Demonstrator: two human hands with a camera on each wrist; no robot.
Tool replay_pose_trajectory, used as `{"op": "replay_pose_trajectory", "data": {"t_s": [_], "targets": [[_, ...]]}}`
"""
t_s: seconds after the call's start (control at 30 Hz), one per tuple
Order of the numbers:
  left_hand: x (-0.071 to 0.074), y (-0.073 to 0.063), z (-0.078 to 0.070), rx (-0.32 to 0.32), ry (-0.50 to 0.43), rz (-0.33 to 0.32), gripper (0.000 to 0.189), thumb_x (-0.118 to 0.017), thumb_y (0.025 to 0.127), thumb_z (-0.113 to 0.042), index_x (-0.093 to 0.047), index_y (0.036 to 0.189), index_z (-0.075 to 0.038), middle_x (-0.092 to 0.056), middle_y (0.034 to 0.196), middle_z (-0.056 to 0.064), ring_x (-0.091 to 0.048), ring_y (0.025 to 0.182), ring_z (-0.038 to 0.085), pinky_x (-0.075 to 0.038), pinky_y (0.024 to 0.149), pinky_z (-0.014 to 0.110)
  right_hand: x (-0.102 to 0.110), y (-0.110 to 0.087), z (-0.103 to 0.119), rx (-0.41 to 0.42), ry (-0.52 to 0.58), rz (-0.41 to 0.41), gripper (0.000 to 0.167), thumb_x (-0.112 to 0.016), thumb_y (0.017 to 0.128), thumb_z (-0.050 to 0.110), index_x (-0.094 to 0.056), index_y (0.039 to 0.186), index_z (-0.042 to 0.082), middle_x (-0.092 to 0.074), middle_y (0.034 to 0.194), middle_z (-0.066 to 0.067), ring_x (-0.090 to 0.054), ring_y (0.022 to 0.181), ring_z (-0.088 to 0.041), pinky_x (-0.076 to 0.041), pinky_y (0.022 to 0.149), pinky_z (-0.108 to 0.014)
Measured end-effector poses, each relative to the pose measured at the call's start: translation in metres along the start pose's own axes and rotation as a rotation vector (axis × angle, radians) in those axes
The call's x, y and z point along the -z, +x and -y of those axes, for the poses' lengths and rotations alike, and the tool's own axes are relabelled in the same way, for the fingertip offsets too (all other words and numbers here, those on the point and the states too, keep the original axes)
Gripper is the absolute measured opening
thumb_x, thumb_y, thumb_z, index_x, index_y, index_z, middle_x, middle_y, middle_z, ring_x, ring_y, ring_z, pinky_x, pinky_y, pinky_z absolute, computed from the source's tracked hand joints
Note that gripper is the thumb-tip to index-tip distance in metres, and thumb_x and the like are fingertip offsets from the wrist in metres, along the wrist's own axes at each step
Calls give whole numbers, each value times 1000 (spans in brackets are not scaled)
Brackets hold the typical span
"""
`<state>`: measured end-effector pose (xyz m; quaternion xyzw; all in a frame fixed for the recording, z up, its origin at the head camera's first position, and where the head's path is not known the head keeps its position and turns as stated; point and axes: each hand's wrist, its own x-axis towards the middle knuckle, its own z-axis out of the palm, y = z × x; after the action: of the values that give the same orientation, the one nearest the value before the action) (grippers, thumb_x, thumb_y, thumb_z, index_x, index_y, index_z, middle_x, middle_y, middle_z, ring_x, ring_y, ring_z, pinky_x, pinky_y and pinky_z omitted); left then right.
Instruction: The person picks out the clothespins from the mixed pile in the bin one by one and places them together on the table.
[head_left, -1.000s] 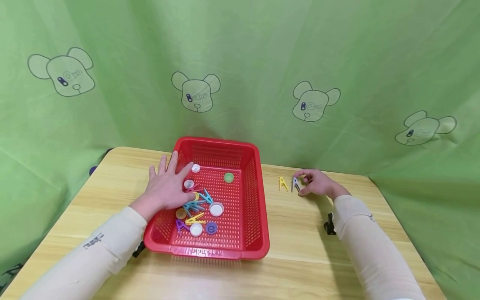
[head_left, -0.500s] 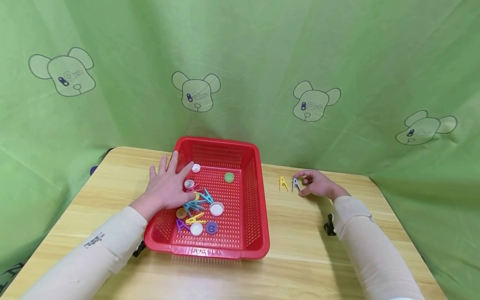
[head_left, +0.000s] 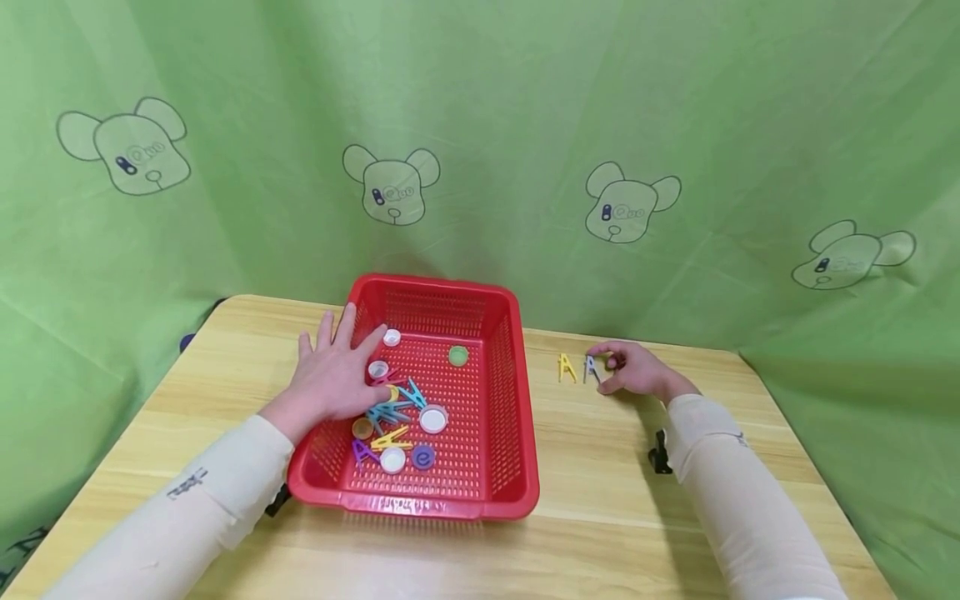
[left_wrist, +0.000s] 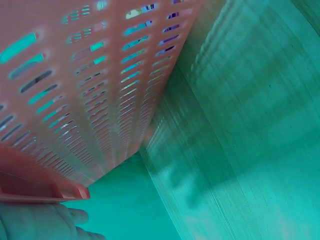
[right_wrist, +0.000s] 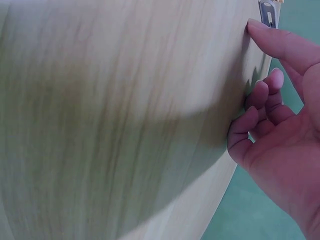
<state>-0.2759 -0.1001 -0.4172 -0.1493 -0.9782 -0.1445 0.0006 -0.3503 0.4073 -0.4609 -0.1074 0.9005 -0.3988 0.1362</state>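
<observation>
My left hand (head_left: 333, 375) lies across the left side of the red basket (head_left: 525, 450), fingers spread and straight over the rim. Its thumb reaches inside, beside a yellow cap (head_left: 393, 392) and some teal clothespins (head_left: 387, 412). In the left wrist view part of that hand (left_wrist: 37, 220) shows beneath the basket's rim. On the table to the right, my right hand (head_left: 637, 368) holds a grey-blue clothespin (head_left: 591, 367) between thumb and index finger. The clothespin (right_wrist: 268, 12) is cut off at the top of the right wrist view. A yellow clothespin (head_left: 566, 367) lies just left of it.
Inside the basket are white caps (head_left: 432, 419), a green cap (head_left: 458, 356), a purple cap (head_left: 423, 457), a yellow clothespin (head_left: 392, 438) and a purple clothespin (head_left: 363, 453). The wooden table (head_left: 592, 500) ends at a green curtain (head_left: 495, 100) behind.
</observation>
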Motion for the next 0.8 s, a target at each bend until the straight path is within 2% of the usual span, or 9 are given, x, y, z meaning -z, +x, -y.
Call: {"op": "replay_pose_trajectory", "data": {"t_s": [0.13, 0.37, 0.5, 0.67, 0.8], "targets": [[0, -1, 0, 2, -3, 3, 96, -74, 80, -51, -30, 159, -18, 4, 163, 25, 7, 144, 53, -1, 105, 76, 1, -2, 1, -11, -1, -2, 71, -84, 68, -9, -56, 134, -6, -49, 92, -21, -44, 83, -23, -44, 71, -29], [0, 0, -1, 1, -6, -3, 95, -74, 80, -48, -31, 159, -17, 4, 164, 25, 6, 145, 53, -1, 106, 76, 6, -7, 8, -76, -13, -23, 76, -87, 68, -2, -55, 137, 0, -48, 96, -21, -44, 85, -26, -43, 74, -34], [0, 0, -1, 0, -7, -7, 96, -76, 78, -46, -32, 158, -16, 4, 164, 25, 5, 144, 53, -1, 105, 76, 9, -9, 11, -64, -37, -28, 79, -88, 69, 2, -53, 139, 0, -48, 97, -22, -45, 84, -26, -43, 74, -35], [-1, -1, -1, -2, 1, -5, 100, -80, 76, -45, -32, 158, -16, 3, 163, 25, 4, 144, 53, -2, 105, 77, 12, -11, 17, -48, -43, -28, 82, -87, 69, 2, -50, 141, 1, -48, 99, -24, -45, 82, -25, -45, 68, -34], [0, -1, -1, -1, 13, -6, 103, -82, 73, -43, -32, 158, -16, 1, 163, 26, 2, 144, 54, -3, 106, 76, 15, -10, 24, -28, -47, -23, 83, -87, 68, 1, -50, 142, 1, -47, 96, -20, -44, 81, -25, -45, 66, -32]]}}
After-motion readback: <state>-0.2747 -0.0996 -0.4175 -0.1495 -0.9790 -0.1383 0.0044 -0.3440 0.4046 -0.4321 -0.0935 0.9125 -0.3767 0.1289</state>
